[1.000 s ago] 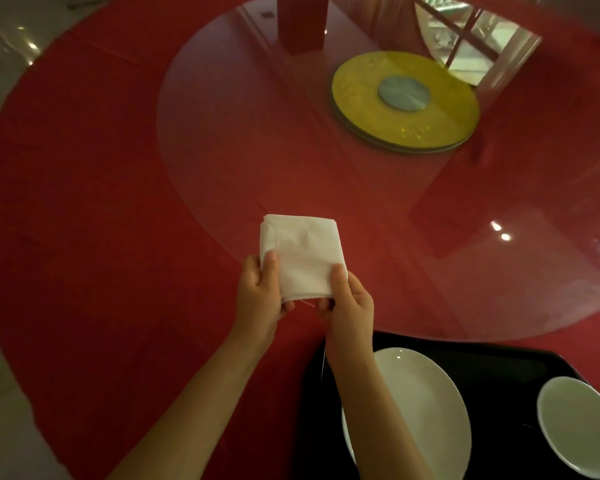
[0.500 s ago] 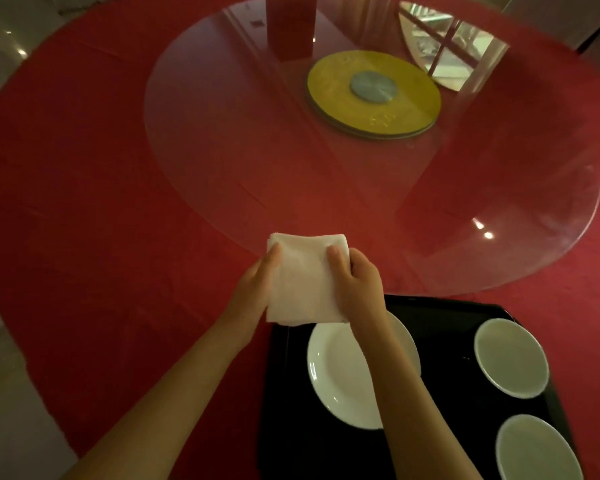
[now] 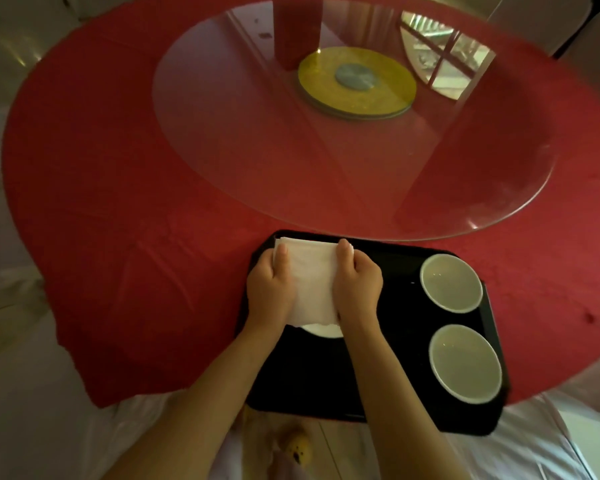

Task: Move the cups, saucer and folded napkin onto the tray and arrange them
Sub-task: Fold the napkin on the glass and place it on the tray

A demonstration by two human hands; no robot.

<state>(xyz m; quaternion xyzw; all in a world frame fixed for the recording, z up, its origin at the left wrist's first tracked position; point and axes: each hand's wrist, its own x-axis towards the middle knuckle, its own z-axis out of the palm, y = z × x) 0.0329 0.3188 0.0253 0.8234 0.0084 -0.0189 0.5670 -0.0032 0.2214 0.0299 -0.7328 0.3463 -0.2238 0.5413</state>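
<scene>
The two cups (image 3: 451, 288) and the saucer (image 3: 323, 330) are already on the tray (image 3: 388, 306). The folded napkin (image 3: 309, 282) is gripped by the left hand (image 3: 269, 292) and right hand (image 3: 359, 287) over the saucer, not yet let go.

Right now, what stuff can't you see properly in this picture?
All in the head view:
- The saucer: mostly hidden under the napkin and both hands; only a white sliver shows.
- The left hand and right hand: their fingers curl under the napkin, out of sight.
- The tray: its near edge is partly covered by the forearms.
- The two cups: seen from above, so their height can't be told.
</scene>
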